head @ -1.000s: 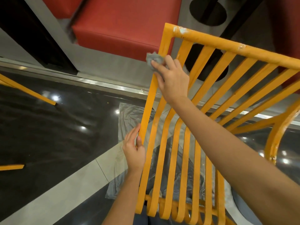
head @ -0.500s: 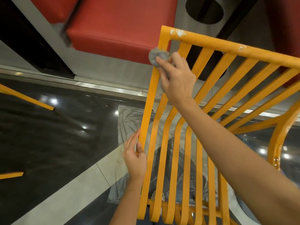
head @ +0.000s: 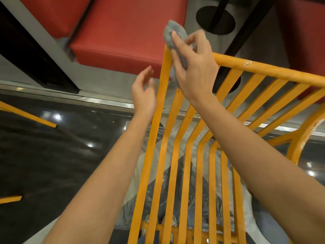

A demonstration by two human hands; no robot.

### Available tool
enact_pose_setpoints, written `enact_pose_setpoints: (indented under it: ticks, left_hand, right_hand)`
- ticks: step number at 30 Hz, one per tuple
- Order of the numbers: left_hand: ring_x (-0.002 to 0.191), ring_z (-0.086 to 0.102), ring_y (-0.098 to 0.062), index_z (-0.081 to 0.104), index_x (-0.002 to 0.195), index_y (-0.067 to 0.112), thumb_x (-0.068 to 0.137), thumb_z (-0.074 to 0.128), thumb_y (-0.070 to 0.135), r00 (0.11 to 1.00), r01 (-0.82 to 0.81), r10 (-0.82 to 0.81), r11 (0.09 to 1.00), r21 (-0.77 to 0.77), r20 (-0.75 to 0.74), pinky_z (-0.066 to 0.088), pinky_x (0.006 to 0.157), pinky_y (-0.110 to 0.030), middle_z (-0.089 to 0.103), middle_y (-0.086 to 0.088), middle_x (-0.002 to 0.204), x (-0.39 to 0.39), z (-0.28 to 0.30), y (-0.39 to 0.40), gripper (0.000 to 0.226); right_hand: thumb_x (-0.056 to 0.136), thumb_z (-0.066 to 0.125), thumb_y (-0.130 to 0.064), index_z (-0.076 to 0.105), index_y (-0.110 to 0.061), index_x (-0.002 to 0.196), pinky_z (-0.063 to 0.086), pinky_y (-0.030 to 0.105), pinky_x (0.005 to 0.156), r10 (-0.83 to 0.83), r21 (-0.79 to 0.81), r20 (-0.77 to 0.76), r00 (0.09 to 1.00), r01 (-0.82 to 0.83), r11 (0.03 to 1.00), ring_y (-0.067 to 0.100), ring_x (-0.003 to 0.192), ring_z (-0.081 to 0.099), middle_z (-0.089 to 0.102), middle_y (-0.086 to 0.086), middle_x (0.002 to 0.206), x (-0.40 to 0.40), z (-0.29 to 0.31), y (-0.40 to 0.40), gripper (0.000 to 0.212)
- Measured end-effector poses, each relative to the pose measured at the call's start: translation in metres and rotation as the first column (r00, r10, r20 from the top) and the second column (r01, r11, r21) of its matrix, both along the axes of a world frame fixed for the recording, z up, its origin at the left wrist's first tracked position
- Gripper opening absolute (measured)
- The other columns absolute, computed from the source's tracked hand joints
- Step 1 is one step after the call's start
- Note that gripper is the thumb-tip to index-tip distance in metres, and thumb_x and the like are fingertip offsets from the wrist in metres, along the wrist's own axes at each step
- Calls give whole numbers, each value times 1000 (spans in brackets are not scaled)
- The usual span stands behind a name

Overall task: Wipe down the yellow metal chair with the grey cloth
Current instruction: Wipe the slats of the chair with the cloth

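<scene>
Your left hand (head: 144, 93) has let go of the outer slat it pinched half a second ago and has risen; it now floats just left of that slat, fingers loosely spread, holding nothing. Your right hand (head: 192, 67) has climbed with the grey cloth (head: 171, 36) from partway up the slat to the top corner of the yellow chair (head: 182, 164), where the outer slat meets the top rail.

Much of the cloth is hidden under your palm; only a bunched end above your fingers and a strip beside the thumb show. Your right fingers curl round it, pressing it to the corner. Your left fingertips are blurred. The chair's lower end is cut off by the bottom edge, and its right side runs out of view.

Through the slats a clear plastic sheet (head: 177, 175) lies on the floor, hard to make out. A red cushioned seat (head: 126, 30) sits beyond the chair's top.
</scene>
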State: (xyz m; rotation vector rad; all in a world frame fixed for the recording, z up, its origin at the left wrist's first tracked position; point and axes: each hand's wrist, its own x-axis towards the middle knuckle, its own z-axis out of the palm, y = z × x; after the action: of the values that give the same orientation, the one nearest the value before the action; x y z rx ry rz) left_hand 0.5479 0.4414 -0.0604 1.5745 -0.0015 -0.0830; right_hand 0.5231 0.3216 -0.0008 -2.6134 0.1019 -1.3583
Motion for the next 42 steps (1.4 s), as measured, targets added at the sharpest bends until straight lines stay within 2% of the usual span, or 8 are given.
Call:
enact_pose_setpoints:
  ticks: [4, 7, 13, 17, 21, 27, 32, 42]
  left_hand:
    - [105, 65, -22, 65, 120, 1, 94, 46, 8, 996, 87, -88, 996, 37, 18, 52, 93, -36, 70, -10, 112, 48, 21, -34, 33]
    - [80, 61, -14, 67, 110, 1, 102, 40, 11, 987, 159, -159, 987, -30, -18, 47, 73, -31, 68, -3, 87, 41, 23, -39, 30]
    - [75, 60, 0, 65, 112, 6, 105, 39, 7, 978, 209, -210, 975, -71, -9, 45, 70, -13, 68, -2, 93, 36, 21, -28, 27]
    - [92, 61, -14, 61, 117, 2, 105, 42, 12, 969, 236, -244, 960, -149, -37, 49, 77, -22, 67, -7, 100, 25, 8, -27, 26]
    - [94, 61, -13, 63, 119, 2, 104, 40, 8, 976, 207, -212, 975, -80, -56, 49, 83, -20, 68, -8, 104, 15, -5, -26, 27]
    - [89, 63, -8, 61, 122, 0, 104, 39, 5, 989, 129, -135, 987, -100, -59, 48, 78, -14, 68, -12, 105, 14, -13, -32, 29]
    - [89, 63, -9, 61, 122, -3, 103, 39, 2, 994, 91, -97, 988, -127, -42, 49, 79, -15, 68, -22, 108, 12, -15, -35, 29]
    - [99, 65, -16, 64, 122, 5, 103, 39, 5, 997, 52, -60, 990, -134, -54, 51, 86, -21, 70, -15, 109, 12, -21, -39, 31]
  right_hand:
    - [98, 51, -32, 70, -23, 119, 45, 39, 76, -100, -178, -168, 981, 69, 982, 28, 96, 61, 66, 7, 107, 20, 2, -2, 30]
    - [100, 47, -27, 68, -14, 121, 40, 37, 94, -17, -76, -236, 972, -1, 997, 26, 112, 59, 65, 6, 120, 20, 2, -9, 32]
    - [102, 45, -21, 62, -10, 133, 47, 39, 91, -4, 301, -289, 957, 95, 949, 25, 104, 59, 70, 6, 108, 11, 10, -15, 37]
    - [103, 45, -28, 54, -13, 141, 44, 39, 100, 171, 262, -463, 870, -50, 964, 24, 115, 57, 64, 6, 123, 30, 15, -6, 42]
    - [102, 48, -23, 46, -13, 146, 43, 33, 105, 374, 225, -537, 756, -299, 927, 19, 125, 53, 58, 4, 133, 10, 18, -46, 45]
    - [102, 47, -24, 57, -14, 137, 44, 32, 101, 275, 270, -510, 815, -152, 951, 19, 119, 59, 65, 3, 126, 28, 19, -34, 37]
    - [97, 55, -11, 62, -9, 133, 47, 31, 105, 417, 302, -416, 808, -309, 902, 17, 122, 60, 66, 5, 128, 15, 20, -33, 36]
    - [91, 53, 2, 69, -9, 125, 49, 38, 106, 359, 194, -446, 820, -304, 933, 23, 127, 59, 66, 8, 131, 11, 22, -34, 39]
